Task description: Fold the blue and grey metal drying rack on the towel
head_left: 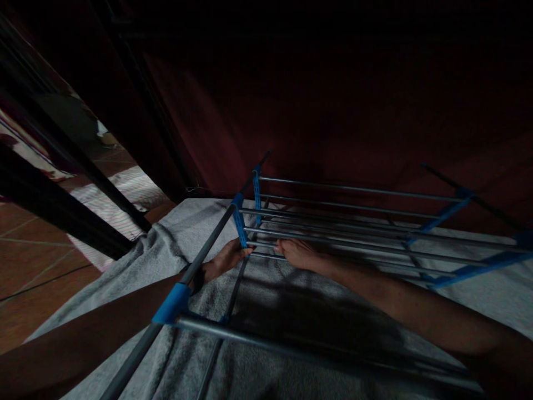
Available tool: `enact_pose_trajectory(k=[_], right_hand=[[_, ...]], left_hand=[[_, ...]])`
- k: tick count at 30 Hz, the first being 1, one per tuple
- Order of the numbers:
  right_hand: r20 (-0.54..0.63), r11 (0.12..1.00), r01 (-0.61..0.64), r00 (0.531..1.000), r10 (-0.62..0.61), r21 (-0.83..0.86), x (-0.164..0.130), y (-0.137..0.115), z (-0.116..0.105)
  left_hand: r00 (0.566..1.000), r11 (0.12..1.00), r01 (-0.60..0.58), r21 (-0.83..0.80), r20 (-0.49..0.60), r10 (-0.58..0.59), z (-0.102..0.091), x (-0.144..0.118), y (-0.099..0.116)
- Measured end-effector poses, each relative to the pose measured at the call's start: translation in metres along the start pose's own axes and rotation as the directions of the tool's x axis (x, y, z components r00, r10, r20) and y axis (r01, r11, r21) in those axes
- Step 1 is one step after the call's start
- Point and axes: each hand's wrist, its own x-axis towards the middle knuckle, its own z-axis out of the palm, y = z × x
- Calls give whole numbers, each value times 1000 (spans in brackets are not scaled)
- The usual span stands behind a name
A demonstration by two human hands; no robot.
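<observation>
A rack of thin grey metal rods with blue plastic joints lies on its side on a grey towel. My left hand reaches under a long side pole and touches a blue connector where the rods meet. My right hand rests on the low rods just to its right, fingers curled over one of them. The scene is dim, so the exact grip of each hand is hard to make out.
The towel covers a raised surface. A dark red curtain hangs behind. At left are dark bars, a tiled floor and a pale mat. Another blue joint sits on the near pole.
</observation>
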Motion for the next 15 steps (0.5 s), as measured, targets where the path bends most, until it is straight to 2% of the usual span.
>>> enact_pose_trajectory(k=[5,8,12,15], right_hand=[[-3,991,-22,1000,23,130,3,2,-1],[-3,988,-26,1000,27,151,4,2,0],[-30,998,21,999,-19,57,-3,1,1],[-85,976,186,977,-196,-114,-21,-1,1]], left_hand=[[1000,1000,-25,-5,6,25,0,0,-1],[1000,1000,-10,-14,6,10,0,0,-3],[1000,1000,-2,-8,2,2,-1,0,-4],[1000,1000,2,-11,23,-2,-2,0,-2]])
